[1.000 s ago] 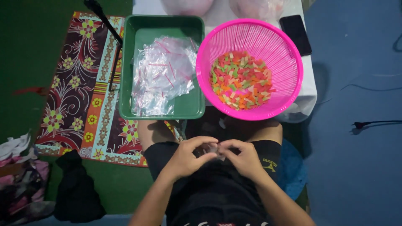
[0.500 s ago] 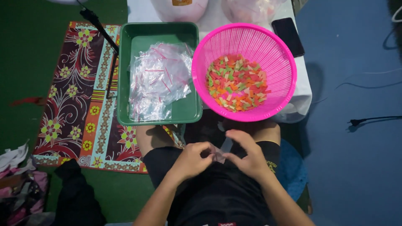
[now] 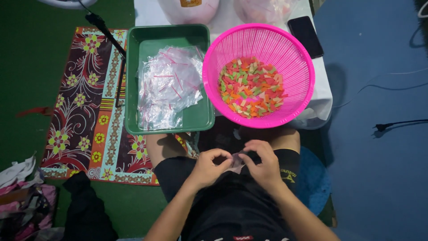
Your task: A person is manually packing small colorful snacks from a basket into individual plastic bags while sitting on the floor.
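Two hands, left hand (image 3: 208, 168), right hand (image 3: 262, 163), pinching small clear bag (image 3: 236, 161) between them

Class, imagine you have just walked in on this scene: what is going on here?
A person sits on the floor, with left hand and right hand together over the lap, both pinching a small clear plastic bag between the fingertips. In front, a green tray holds a heap of empty clear bags. Beside it, a pink basket holds small colourful snack pieces. A black phone lies beyond the basket.
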